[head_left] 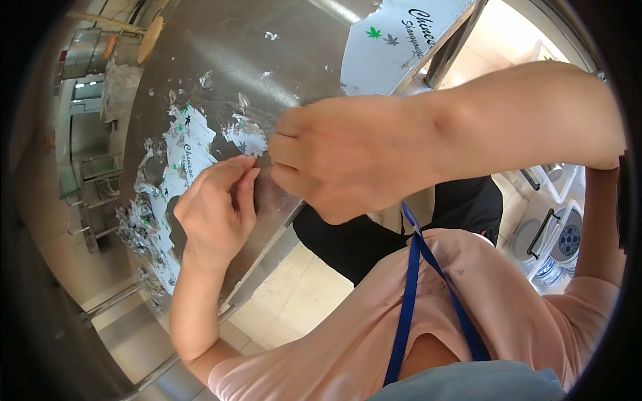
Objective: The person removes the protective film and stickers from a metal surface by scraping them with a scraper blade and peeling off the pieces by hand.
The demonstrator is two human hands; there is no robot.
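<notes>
My left hand (217, 207) is closed in a pinch over the steel tabletop (234, 57), thumb and forefinger together. Whatever lies between the fingertips is too small to make out. Just beyond them is a small torn scrap of white printed protective film (249, 139) stuck to the steel. My right hand (344, 157) is closed with its back up beside that scrap. Its fingers curl under, so anything in them is hidden. A ragged strip of the same film (189, 144), with leaf prints and lettering, runs along the left of my left hand.
A larger film sheet (388, 50) covers the tabletop's far right corner. Crumpled film shreds (140, 220) pile up along the left edge. A round wooden item (152, 39) and metal pots (87, 53) stand beyond. Clear containers (552, 240) sit at the right, near my arm.
</notes>
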